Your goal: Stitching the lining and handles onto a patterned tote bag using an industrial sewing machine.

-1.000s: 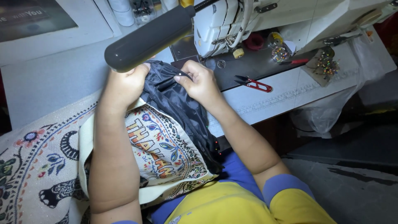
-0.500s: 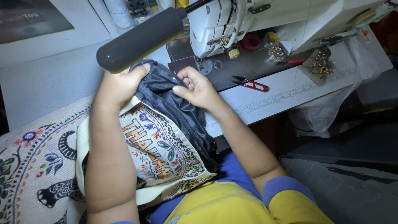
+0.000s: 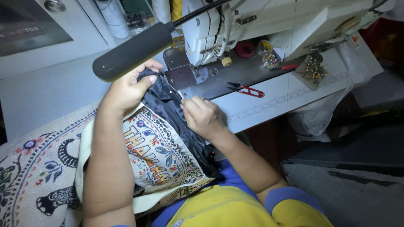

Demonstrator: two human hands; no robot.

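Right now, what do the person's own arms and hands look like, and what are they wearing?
Both arms are bare from wrist to upper arm. The left hand and right hand wear no gloves; no rings or watch show. The right arm ends in a short blue sleeve on a yellow shirt with blue trim.

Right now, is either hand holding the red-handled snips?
No: the red-handled snips lie alone on the machine bed, while the left hand and right hand both grip the black fabric.
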